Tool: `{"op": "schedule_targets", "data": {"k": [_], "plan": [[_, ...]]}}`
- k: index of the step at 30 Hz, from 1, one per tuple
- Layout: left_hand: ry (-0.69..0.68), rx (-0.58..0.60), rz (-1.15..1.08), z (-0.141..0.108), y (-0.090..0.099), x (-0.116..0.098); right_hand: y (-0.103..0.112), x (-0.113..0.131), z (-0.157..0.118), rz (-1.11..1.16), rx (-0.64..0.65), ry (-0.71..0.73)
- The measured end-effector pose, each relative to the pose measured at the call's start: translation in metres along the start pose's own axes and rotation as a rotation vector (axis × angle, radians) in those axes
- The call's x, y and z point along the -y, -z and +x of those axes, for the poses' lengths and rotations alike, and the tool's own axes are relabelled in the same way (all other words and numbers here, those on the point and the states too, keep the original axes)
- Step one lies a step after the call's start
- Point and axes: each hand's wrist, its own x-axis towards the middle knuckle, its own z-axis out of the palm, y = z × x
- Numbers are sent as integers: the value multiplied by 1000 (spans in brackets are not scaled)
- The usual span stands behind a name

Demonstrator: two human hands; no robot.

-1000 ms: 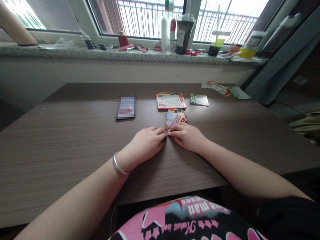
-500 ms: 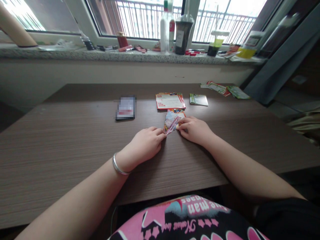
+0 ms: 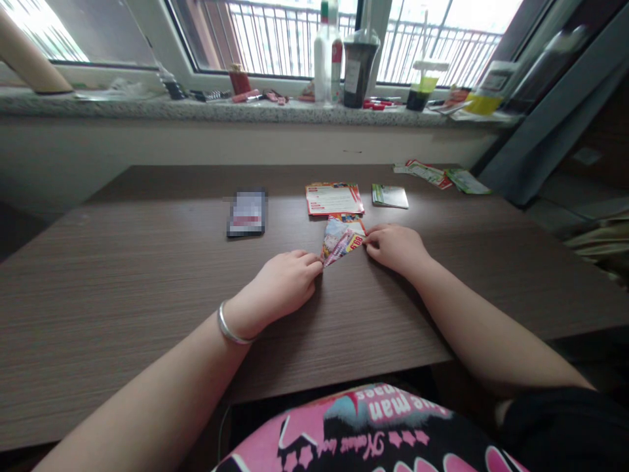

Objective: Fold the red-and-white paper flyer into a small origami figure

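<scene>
A colourful printed paper leaflet (image 3: 341, 237) lies on the table with its near part folded over into a slanted flap. My left hand (image 3: 289, 282) is closed, its fingertips on the leaflet's near left corner. At the right edge of the fold, my right hand (image 3: 397, 252) is closed with thumb and forefinger on the paper. Just beyond the leaflet rests a stack of red-bordered printed sheets (image 3: 335, 199), touching or nearly touching its far edge.
A phone (image 3: 246, 213) lies to the left on the table (image 3: 147, 275). A small green-and-white stack (image 3: 390, 196) sits at the right of the sheets. Loose leaflets (image 3: 430, 174) lie at the far right corner. Bottles and cups crowd the windowsill (image 3: 275, 113).
My right hand has slid right along the fold to the leaflet's right edge, uncovering printed numbers on the flap. My left hand stays at the near left corner.
</scene>
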Motion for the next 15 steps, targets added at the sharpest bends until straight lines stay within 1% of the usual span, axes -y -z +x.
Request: {"op": "schedule_targets", "data": {"k": [4,9,15], "plan": [[-2,7,-5,-1,1,1,2,-1,0,-7,10,-41],[-5,16,-27,-1,1,3,0,-2,0,-28,-17,-85],[-17,14,-49,0,5,3,-3,0,-1,-33,-37,-58]]}}
